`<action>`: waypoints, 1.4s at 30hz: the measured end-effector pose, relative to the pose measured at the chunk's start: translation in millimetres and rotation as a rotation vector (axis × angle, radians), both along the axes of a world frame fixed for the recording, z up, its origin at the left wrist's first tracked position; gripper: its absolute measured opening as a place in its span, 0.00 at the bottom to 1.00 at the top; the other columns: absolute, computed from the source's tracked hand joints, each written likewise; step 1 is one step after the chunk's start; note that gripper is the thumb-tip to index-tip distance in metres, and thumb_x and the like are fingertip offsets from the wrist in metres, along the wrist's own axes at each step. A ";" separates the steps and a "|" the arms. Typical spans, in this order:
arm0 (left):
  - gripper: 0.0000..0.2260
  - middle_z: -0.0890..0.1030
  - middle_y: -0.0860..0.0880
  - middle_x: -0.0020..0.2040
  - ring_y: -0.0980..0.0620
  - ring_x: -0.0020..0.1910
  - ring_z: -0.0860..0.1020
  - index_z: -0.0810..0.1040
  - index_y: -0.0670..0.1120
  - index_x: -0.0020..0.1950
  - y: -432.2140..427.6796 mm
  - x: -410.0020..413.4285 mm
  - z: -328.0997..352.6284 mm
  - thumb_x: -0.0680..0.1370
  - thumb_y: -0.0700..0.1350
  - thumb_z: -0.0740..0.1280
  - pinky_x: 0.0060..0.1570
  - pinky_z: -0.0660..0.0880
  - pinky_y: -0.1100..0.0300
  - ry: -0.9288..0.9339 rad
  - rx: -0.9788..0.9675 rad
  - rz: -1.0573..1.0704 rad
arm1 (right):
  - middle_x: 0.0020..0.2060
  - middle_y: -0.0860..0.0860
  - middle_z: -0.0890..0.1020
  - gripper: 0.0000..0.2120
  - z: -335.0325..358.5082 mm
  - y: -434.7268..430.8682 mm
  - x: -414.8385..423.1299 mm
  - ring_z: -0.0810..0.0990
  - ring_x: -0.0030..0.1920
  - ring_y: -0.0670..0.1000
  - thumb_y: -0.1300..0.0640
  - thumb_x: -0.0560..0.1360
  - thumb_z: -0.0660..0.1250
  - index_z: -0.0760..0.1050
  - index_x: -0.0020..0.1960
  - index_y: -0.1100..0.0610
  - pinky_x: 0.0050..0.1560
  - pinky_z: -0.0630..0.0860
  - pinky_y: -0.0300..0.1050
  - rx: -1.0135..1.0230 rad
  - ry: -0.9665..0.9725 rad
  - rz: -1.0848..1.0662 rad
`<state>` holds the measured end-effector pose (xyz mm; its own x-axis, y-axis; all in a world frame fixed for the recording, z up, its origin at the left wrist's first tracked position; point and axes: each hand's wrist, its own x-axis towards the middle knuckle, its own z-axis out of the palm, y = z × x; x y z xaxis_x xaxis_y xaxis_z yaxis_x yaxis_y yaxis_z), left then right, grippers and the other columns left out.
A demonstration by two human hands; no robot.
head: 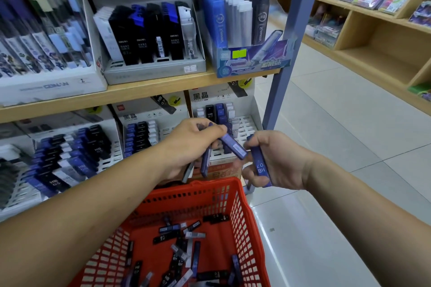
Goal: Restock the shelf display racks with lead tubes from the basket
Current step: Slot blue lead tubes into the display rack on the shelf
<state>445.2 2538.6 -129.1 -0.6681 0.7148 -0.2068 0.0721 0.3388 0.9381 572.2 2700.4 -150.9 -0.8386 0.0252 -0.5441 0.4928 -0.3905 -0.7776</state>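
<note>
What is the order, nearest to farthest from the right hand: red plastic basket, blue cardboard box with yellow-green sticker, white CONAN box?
From the right hand:
1. Red plastic basket, just below.
2. Blue cardboard box, upper shelf.
3. White CONAN box, far left.

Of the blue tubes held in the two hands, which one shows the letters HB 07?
The blue tube in the right hand, standing nearly upright. Its white HB 07 faces the camera; the tubes in the left hand show no such letters.
</note>
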 end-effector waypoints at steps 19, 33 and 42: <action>0.13 0.77 0.49 0.25 0.43 0.26 0.78 0.75 0.43 0.55 -19.5 -2.6 -34.7 0.84 0.53 0.65 0.28 0.74 0.60 0.009 0.027 0.166 | 0.42 0.54 0.86 0.03 -12.0 12.3 -16.4 0.80 0.33 0.50 0.62 0.78 0.72 0.84 0.51 0.57 0.28 0.75 0.39 1.032 0.018 -0.237; 0.11 0.77 0.44 0.33 0.56 0.22 0.75 0.76 0.43 0.53 -15.8 -9.3 -46.8 0.83 0.51 0.66 0.24 0.72 0.61 0.223 -0.104 -0.059 | 0.50 0.45 0.84 0.11 -24.0 23.1 -19.5 0.83 0.46 0.45 0.63 0.80 0.69 0.80 0.60 0.52 0.47 0.84 0.46 0.935 0.229 -0.643; 0.07 0.82 0.45 0.39 0.46 0.34 0.83 0.75 0.52 0.47 2.2 5.2 -85.4 0.82 0.53 0.68 0.30 0.79 0.47 0.321 -0.135 0.022 | 0.45 0.47 0.86 0.09 -27.7 28.3 -10.1 0.86 0.44 0.46 0.61 0.80 0.71 0.80 0.49 0.46 0.39 0.81 0.36 0.881 0.266 -0.739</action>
<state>450.4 2540.7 -214.6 -0.7295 0.6798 -0.0760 0.3470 0.4635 0.8153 562.1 2728.7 -178.5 -0.5473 0.8317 0.0934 0.1535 0.2095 -0.9657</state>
